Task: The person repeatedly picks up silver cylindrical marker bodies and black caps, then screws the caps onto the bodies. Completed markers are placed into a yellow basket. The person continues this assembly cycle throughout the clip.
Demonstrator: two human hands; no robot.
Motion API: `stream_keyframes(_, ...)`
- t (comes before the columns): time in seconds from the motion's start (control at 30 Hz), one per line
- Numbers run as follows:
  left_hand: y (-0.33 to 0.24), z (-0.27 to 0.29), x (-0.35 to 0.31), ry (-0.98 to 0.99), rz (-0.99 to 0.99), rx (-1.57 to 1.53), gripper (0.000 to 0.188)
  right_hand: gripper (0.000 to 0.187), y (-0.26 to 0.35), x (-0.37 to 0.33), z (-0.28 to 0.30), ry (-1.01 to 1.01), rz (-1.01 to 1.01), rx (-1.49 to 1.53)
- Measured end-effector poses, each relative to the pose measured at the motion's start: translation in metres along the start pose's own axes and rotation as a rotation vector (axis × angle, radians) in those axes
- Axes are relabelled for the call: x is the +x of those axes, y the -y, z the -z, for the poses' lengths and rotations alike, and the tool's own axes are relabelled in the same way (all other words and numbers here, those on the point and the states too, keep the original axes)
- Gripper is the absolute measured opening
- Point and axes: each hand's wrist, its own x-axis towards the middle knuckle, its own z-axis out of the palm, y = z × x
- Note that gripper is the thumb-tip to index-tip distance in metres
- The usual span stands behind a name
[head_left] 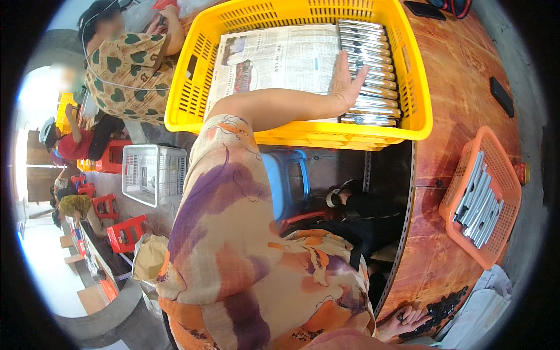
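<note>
My left hand reaches into a large yellow basket. Its fingers are spread, its palm lying at the border between a newspaper sheet and a row of shiny metal tubes. Those tubes are laid side by side at the basket's right end. Down at the lower right, my right hand is at the table edge with fingers curled round a small black piece. Beside it spreads a pile of similar small black pieces; their exact kind is too small to tell.
An orange basket on the marbled table holds more metal tubes. A black phone-like object lies nearby. A blue stool and a white crate stand on the floor. Another person sits beyond the yellow basket.
</note>
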Motion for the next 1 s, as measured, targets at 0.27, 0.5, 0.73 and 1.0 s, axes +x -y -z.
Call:
stream_keyframes(0.27, 0.009, 0.016, 0.034, -0.122, 0.091, -0.223, 0.079, 0.034, -0.003, 0.009, -0.002, 0.003, -0.022, 0.016)
stream_keyframes(0.5, 0.01, 0.029, 0.097, 0.216, 0.202, -0.355, 0.082, 0.033, -0.005, 0.006, -0.008, -0.025, 0.024, 0.015)
stream_keyframes(0.73, -0.008, 0.004, 0.098, 0.156, 0.366, -0.593, 0.083, 0.033, -0.007, 0.002, -0.001, -0.045, 0.074, -0.009)
stream_keyframes(1.0, 0.012, 0.015, 0.153, 0.146, 0.288, -0.67, 0.077, 0.033, -0.005, 0.004, 0.001, 0.012, 0.04, 0.036)
